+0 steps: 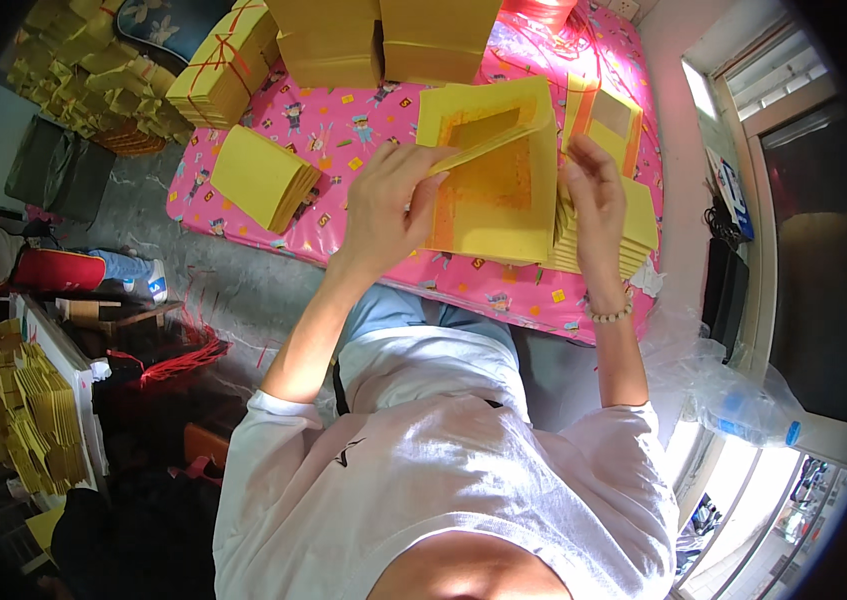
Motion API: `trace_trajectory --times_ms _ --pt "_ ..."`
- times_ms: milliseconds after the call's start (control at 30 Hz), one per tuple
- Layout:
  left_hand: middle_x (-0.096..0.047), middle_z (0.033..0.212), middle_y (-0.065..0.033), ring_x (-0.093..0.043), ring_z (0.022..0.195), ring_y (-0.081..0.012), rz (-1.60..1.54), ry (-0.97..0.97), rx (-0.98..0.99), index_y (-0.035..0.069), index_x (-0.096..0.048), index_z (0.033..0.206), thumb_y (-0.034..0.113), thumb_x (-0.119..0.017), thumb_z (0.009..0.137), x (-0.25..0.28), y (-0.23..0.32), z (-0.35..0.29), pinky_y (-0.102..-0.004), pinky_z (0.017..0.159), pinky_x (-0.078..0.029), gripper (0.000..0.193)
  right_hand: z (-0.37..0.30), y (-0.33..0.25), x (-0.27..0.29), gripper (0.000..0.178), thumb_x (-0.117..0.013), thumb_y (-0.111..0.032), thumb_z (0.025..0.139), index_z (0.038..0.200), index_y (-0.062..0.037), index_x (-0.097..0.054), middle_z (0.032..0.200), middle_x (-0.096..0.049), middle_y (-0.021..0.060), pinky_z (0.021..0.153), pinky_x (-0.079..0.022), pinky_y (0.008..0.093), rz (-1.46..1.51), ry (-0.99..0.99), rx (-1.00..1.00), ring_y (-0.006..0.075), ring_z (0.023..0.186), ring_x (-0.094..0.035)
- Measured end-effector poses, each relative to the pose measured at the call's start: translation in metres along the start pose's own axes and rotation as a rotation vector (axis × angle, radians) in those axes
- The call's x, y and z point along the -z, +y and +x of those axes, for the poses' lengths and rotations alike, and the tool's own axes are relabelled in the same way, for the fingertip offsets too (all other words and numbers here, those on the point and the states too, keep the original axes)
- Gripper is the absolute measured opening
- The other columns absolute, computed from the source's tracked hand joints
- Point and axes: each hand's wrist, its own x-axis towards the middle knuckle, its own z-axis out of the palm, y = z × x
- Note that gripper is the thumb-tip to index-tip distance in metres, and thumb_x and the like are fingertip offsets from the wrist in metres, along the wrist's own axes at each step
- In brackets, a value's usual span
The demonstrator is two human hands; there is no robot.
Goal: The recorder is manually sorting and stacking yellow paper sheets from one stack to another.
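On the pink patterned table cover (343,150) in front of me lies a pile of yellow paper (488,225) with an orange-smeared rectangle on its top face. My left hand (393,195) pinches the near corner of a yellow sheet (493,145), which is tilted up off the pile. Beside the pile's right edge is my right hand (598,205), fingers apart and slightly curled, with a beaded bracelet on the wrist. Just under and beyond it sits a fanned stack of folded yellow paper (633,225). Whether the right fingertips touch the paper is hard to see.
A folded yellow stack (263,180) lies to the left. Behind it are a red-tied bundle (223,65) and tall yellow stacks (433,40). Red cord (563,40) lies at the back right. A window frame (773,130) borders the right. Another person (53,265) is far left.
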Motion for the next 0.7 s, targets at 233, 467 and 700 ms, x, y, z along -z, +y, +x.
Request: trace_trajectory --times_ms 233,467,700 --pt "-0.061 0.089 -0.0064 -0.057 0.084 -0.0149 -0.708 0.061 0.309 0.0 -0.058 0.107 0.004 -0.058 0.088 -0.006 0.005 -0.016 -0.0278 0.073 -0.045 0.019 0.012 0.02 -0.018 0.083 -0.073 -0.028 0.08 0.14 0.0009 -0.025 0.138 -0.037 0.0147 0.104 -0.035 0.0371 0.289 -0.273 0.024 0.0243 0.129 -0.037" --pt "-0.06 0.104 -0.0052 -0.054 0.096 -0.0095 -1.003 0.007 0.5 0.0 -0.053 0.108 0.008 -0.059 0.09 -0.023 -0.004 -0.018 -0.0241 0.084 -0.043 0.021 0.006 0.011 -0.029 0.075 -0.08 -0.015 0.072 0.132 0.0006 -0.038 0.124 -0.054 0.0092 0.097 -0.043 0.0328 0.256 -0.469 -0.158 0.019 0.114 -0.052" --pt "-0.053 0.111 -0.0112 -0.054 0.099 -0.0191 -0.186 0.151 0.167 0.002 -0.049 0.113 0.008 -0.064 0.083 -0.026 -0.017 -0.001 -0.0298 0.087 -0.043 0.035 0.009 -0.009 -0.039 0.062 -0.079 -0.014 0.073 0.124 0.001 -0.048 0.117 -0.059 0.0099 0.093 -0.046 0.0321 0.147 -0.427 -0.143 0.018 0.108 -0.056"
